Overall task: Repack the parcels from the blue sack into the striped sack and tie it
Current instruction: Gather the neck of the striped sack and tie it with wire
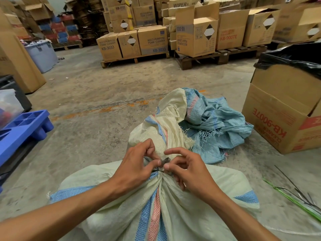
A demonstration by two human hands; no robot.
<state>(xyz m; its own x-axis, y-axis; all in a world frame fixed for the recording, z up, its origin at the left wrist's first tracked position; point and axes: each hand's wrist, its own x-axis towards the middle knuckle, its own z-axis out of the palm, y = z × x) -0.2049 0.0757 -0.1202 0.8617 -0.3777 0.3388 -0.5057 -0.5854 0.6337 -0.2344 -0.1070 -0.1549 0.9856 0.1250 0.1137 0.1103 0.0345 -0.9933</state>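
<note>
tying step in hand. striped sack lay full, neck gathered; blue sack slumped empty just beyond it. left hand and right hand each pinched the dark tie at the neck. next, probably: cinch the knot tight.

Striped sack nearest, blue sack behind it, carton right.

Upper-middle carton reads "MULTI-PURPOSE FOAM CLEANER KB-3033"; top carton "WIPER"; right-edge carton, upside down, "KB-9007E".
</note>
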